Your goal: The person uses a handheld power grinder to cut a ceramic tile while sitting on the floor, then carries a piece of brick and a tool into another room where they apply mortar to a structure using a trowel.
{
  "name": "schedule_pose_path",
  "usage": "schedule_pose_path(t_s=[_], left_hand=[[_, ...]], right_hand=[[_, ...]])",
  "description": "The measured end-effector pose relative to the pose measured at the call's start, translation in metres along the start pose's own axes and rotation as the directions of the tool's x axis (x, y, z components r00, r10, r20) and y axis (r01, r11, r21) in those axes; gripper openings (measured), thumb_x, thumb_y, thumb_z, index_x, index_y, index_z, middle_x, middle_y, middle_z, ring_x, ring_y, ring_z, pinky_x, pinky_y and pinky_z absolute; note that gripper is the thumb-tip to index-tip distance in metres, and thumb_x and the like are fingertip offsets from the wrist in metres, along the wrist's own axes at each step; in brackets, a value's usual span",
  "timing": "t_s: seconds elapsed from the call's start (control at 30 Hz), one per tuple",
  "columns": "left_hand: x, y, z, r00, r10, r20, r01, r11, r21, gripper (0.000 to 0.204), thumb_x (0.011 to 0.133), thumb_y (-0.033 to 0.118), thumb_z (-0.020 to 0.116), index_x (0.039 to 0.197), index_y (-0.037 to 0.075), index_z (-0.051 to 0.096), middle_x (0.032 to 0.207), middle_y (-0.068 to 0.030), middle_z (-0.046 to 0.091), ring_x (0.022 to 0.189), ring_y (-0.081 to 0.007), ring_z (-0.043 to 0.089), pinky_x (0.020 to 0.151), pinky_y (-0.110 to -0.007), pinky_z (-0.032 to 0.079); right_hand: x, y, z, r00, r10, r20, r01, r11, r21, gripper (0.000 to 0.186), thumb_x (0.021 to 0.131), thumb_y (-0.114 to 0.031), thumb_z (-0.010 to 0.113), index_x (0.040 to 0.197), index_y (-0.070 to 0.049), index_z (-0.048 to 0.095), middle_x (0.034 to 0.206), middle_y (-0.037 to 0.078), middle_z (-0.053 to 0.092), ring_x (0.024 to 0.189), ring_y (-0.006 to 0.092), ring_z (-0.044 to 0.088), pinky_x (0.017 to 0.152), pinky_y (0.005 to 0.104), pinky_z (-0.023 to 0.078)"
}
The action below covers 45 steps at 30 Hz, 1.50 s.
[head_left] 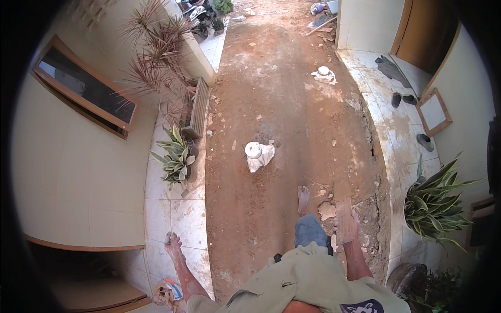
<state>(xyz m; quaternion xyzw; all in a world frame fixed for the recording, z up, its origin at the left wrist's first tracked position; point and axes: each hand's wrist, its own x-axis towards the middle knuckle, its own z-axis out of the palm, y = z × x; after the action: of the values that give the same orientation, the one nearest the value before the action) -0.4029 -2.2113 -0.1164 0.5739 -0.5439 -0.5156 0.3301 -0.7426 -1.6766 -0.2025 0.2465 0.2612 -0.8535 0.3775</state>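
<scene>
"What's being handled now?"
"A flat board point(343, 224), held along its edge by the right hand point(356, 221), over the dirt point(276, 109); whether the dirt is touched can't be told. Positioning seems the step in hand."
"And next?"
"A steady, level hold is probably called for."
"Left hand point(173, 243)?"
"Loosely spread over the tiles point(158, 211), nothing seen gripped."

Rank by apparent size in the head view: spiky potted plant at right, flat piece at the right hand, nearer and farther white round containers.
1. Spiky potted plant
2. Flat piece
3. Nearer white container
4. Farther white container
</scene>
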Motion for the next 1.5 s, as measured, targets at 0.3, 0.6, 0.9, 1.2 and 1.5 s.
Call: schedule_pose_path(t_s=[0.3, 0.6, 0.9, 1.2, 1.5], left_hand=[[-0.017, 0.145, 0.454, 0.838, 0.015, 0.546, 0.050, 0.993, -0.105, 0.065, 0.081, 0.016, 0.074, 0.135, -0.004, 0.043, 0.123, -0.0174, 0.057, 0.109, -0.0238, 0.058, 0.093, -0.034, 0.048], [0.104, 0.297, 0.799, 0.167, 0.692, 0.702, -0.742, 0.557, -0.373, 0.068, 0.071, 0.009, 0.078, 0.130, 0.000, 0.047, 0.130, -0.0222, 0.051, 0.118, -0.0360, 0.053, 0.100, -0.043, 0.043], [0.290, 0.452, 1.006, 0.082, 0.714, 0.696, -0.761, 0.496, -0.419, 0.040, 0.074, -0.002, 0.073, 0.112, 0.002, 0.064, 0.115, -0.0169, 0.063, 0.109, -0.0302, 0.061, 0.095, -0.039, 0.048], [0.504, 0.556, 1.179, 0.372, 0.653, 0.659, -0.654, 0.689, -0.314, 0.032, 0.077, -0.005, 0.070, 0.108, 0.000, 0.065, 0.107, -0.0153, 0.067, 0.098, -0.0253, 0.066, 0.083, -0.033, 0.054], [0.673, 0.659, 1.231, 0.660, 0.410, 0.629, -0.314, 0.912, -0.265, 0.024, 0.081, -0.003, 0.068, 0.105, -0.001, 0.066, 0.101, -0.0108, 0.069, 0.092, -0.0156, 0.065, 0.082, -0.031, 0.053]], right_hand=[[0.251, -0.176, 0.241, 0.999, 0.017, 0.045, -0.011, 0.992, -0.126, 0.063, 0.088, -0.060, 0.042, 0.117, -0.004, 0.048, 0.086, 0.018, 0.057, 0.063, 0.0267, 0.058, 0.054, 0.0388, 0.052], [0.514, -0.278, 0.505, 0.969, 0.054, 0.242, -0.019, 0.990, -0.142, 0.056, 0.093, -0.053, 0.039, 0.121, -0.005, 0.048, 0.098, 0.017, 0.059, 0.082, 0.0266, 0.062, 0.069, 0.0391, 0.054], [0.708, -0.378, 0.698, 0.994, 0.016, 0.111, 0.002, 0.988, -0.157, 0.047, 0.098, -0.046, 0.038, 0.121, -0.006, 0.047, 0.107, 0.014, 0.057, 0.096, 0.0258, 0.060, 0.080, 0.0407, 0.053], [0.924, -0.491, 0.833, 0.719, -0.149, 0.679, 0.668, -0.122, -0.734, 0.051, 0.081, -0.002, 0.062, 0.130, -0.002, 0.049, 0.118, 0.017, 0.057, 0.106, 0.0299, 0.059, 0.089, 0.0386, 0.050], [1.126, -0.501, 1.089, 0.397, 0.543, 0.739, 0.910, -0.133, -0.392, 0.026, 0.077, 0.002, 0.060, 0.102, -0.002, 0.057, 0.092, 0.017, 0.058, 0.084, 0.0368, 0.058, 0.072, 0.0443, 0.048]])
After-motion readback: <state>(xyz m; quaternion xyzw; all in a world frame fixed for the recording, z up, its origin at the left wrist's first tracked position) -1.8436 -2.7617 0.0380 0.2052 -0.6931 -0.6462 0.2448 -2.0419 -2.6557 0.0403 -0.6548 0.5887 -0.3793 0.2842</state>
